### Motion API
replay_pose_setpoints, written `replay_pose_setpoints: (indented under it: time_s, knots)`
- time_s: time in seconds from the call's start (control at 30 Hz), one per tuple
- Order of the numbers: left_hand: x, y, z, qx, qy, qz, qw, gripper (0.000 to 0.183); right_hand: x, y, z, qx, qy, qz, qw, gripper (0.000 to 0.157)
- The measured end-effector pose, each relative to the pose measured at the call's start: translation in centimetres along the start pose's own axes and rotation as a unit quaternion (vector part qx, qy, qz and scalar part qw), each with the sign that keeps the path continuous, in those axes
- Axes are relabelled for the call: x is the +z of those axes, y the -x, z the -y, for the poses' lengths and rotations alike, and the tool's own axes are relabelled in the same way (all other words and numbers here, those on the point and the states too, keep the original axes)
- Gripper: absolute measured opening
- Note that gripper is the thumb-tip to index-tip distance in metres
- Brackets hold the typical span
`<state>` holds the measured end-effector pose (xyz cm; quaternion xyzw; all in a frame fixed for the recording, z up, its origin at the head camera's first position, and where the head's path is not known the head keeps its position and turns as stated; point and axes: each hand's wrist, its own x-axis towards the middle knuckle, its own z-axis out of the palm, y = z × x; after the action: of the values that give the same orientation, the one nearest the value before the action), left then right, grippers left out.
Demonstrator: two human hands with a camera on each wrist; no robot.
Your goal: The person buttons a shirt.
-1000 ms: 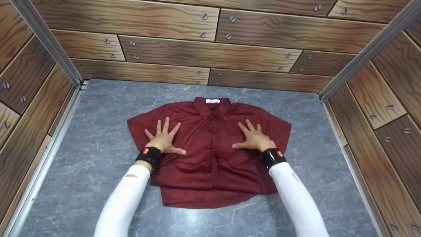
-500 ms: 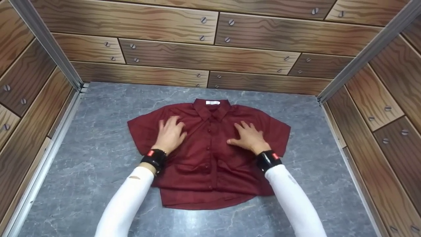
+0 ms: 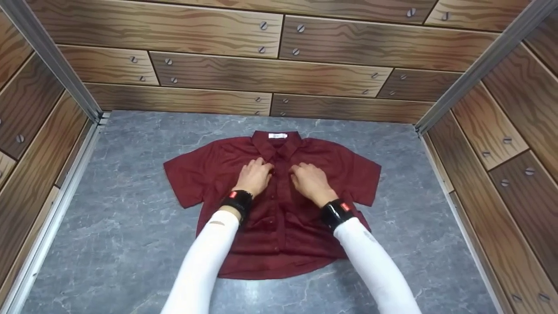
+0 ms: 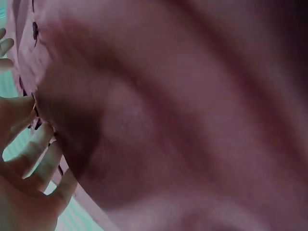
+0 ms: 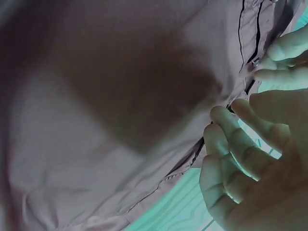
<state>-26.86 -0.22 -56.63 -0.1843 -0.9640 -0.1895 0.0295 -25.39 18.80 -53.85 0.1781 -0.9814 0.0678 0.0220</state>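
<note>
A dark red short-sleeved shirt (image 3: pixel 209 170) lies front up, its collar (image 3: pixel 263 146) at the far side and sleeves spread. My left hand (image 3: pixel 253 179) is low over the chest, left of the button placket (image 3: pixel 281 218). Its bent fingers touch the cloth near a small button; in the left wrist view, thumb and fingertips of the left hand (image 4: pixel 29 187) are slightly apart at the placket. Opposite it, my right hand (image 3: pixel 311 181) has loosely bent fingers on the placket's right side. The right wrist view places fingertips of the right hand (image 5: pixel 255 173) at the same strip.
The shirt lies on a grey marbled table (image 3: pixel 117 218). Wood-print panels (image 3: pixel 218 67) stand at the back and both sides, joined by metal frame posts (image 3: pixel 56 61). A white label (image 3: pixel 277 135) shows inside the collar. The shirt's back hem extends beyond the front one.
Both hands have moved inward from the two chest sides to the button placket. Their widely spread fingers have bent and drawn together. The shirt lies almost as before.
</note>
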Motion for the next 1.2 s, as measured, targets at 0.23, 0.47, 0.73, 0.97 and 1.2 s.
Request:
replay_pose_setpoints:
  time_s: [0.23,0.47,0.73,0.97,1.2]
  knots:
    - [0.8,-0.5,-0.6,-0.039,-0.013,-0.010,0.9991,0.016,0.7,-0.1,0.7,-0.008,-0.007,-0.023,1.000,0.016]
    - [1.0,-0.5,-0.7,-0.055,-0.003,-0.046,0.9974,0.006,0.9,-0.5,1.7,-0.010,-0.046,-0.068,0.997,0.015]
    - [-0.1,-0.7,-1.0,-0.065,0.076,-0.042,0.9941,0.012,1.1,-1.3,2.7,0.020,-0.129,-0.064,0.989,0.015]
    - [-0.2,-0.5,-0.6,-0.084,0.136,-0.046,0.9860,0.010,1.6,-1.9,2.9,0.055,-0.152,-0.053,0.985,0.012]
    - [-0.2,-0.4,0.1,-0.085,0.217,-0.024,0.9721,0.019,2.0,-2.4,2.4,0.084,-0.223,-0.052,0.970,0.008]
